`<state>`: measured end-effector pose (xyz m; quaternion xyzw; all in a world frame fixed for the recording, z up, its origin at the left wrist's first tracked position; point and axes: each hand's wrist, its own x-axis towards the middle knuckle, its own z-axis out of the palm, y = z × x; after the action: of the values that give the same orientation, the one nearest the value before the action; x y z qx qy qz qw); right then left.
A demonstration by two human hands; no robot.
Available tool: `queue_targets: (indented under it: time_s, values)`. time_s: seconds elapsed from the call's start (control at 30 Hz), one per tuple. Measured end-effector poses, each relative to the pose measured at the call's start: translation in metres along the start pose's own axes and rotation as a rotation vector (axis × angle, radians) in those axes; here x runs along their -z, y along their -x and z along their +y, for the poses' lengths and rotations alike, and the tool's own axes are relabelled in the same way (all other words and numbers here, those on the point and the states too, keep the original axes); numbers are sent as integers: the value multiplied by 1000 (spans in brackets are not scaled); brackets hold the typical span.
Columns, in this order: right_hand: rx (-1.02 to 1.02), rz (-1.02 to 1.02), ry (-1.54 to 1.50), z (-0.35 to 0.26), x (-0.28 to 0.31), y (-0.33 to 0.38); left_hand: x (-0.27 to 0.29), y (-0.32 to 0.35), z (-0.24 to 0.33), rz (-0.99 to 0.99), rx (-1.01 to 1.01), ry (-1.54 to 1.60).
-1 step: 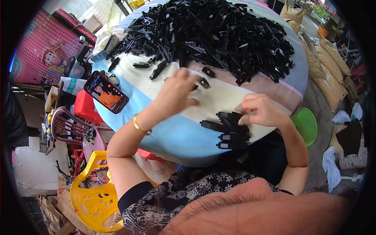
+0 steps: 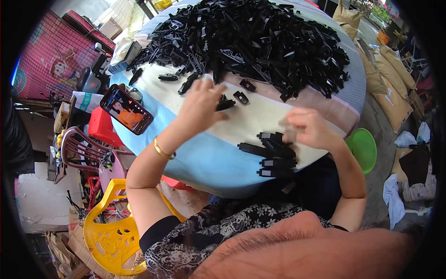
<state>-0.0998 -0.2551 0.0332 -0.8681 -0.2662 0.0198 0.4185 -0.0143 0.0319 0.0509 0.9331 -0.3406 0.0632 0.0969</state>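
Note:
A big heap of black plastic parts (image 2: 251, 42) covers the far half of a round table draped in a blue, white and pink striped cloth (image 2: 200, 162). My left hand (image 2: 202, 109) reaches toward the heap's near edge and pinches one black plastic part (image 2: 225, 103); two loose parts (image 2: 244, 90) lie just beyond it. My right hand (image 2: 311, 128) is closed around a small dark part (image 2: 290, 135), just above a row of long black assembled pieces (image 2: 274, 156) at the table's near edge. A gold bangle (image 2: 162, 151) is on my left wrist.
A smartphone with a lit screen (image 2: 126, 109) lies on the table's left edge. Left of the table are a red stool (image 2: 100, 123), a dark red chair (image 2: 79, 149) and a yellow plastic chair (image 2: 109, 232). A green basin (image 2: 363, 148) and tan sacks (image 2: 395, 79) sit on the right.

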Motion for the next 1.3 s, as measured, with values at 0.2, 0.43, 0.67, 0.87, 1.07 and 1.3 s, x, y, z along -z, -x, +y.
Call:
queue_targets:
  time_s: [0.2,0.43,0.67,0.87,1.07,1.3]
  values:
    - [257,277,847,32,-8,-33,-24,-3,-28,32,-84,178]
    - [266,338,896,34,-2,-37,-54,-38,36,259,-187,292]
    - [113,288,543,18,-3,-2,-66,-30,49,328,-482,231]
    - [-110,147,314,-2,3,11,-49,-15,57,186,-588,233]
    - [-12,216,480,12,0,9,-44,-5,70,110,-377,146]
    - [-175,458,801,33,18,8,-36,-12,69,-110,-122,710]
